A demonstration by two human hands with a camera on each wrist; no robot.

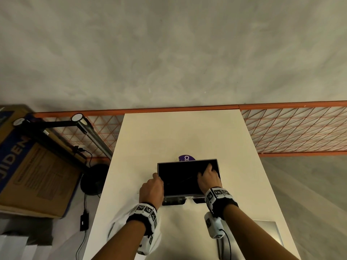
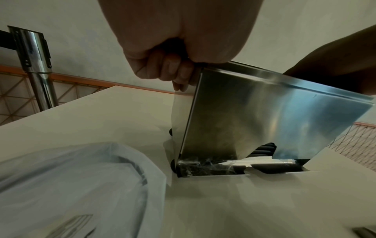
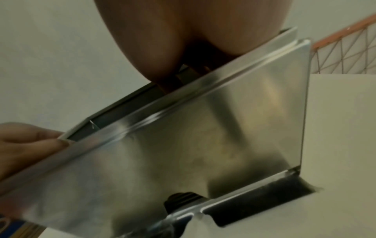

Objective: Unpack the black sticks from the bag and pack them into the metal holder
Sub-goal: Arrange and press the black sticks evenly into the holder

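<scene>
A person stands over a white table (image 1: 187,132), both hands on an open-topped metal holder (image 2: 254,116) that sits mid-table. The left hand (image 1: 151,190) grips the holder's left top corner, its fingers (image 2: 173,67) curled over the rim. The right hand (image 1: 208,178) reaches down into the holder's dark opening near the right wall; whether it holds anything cannot be told, because its fingers are hidden inside.

Black sticks (image 2: 264,149) lie in the bottom of the holder, showing through a cutout at the base of its near wall, below both hands. A clear plastic bag (image 2: 71,185) lies flat on the table just beneath the left wrist, toward the table's left edge.

Beyond the hands, a purple label (image 1: 186,158) peeks out behind the holder's far rim, then bare tabletop runs to an orange wire-mesh rack (image 1: 293,128). To the right of the right hand the table is open to its edge. Off the left edge stand a desk lamp (image 1: 88,128) and a cardboard box (image 1: 33,166).
</scene>
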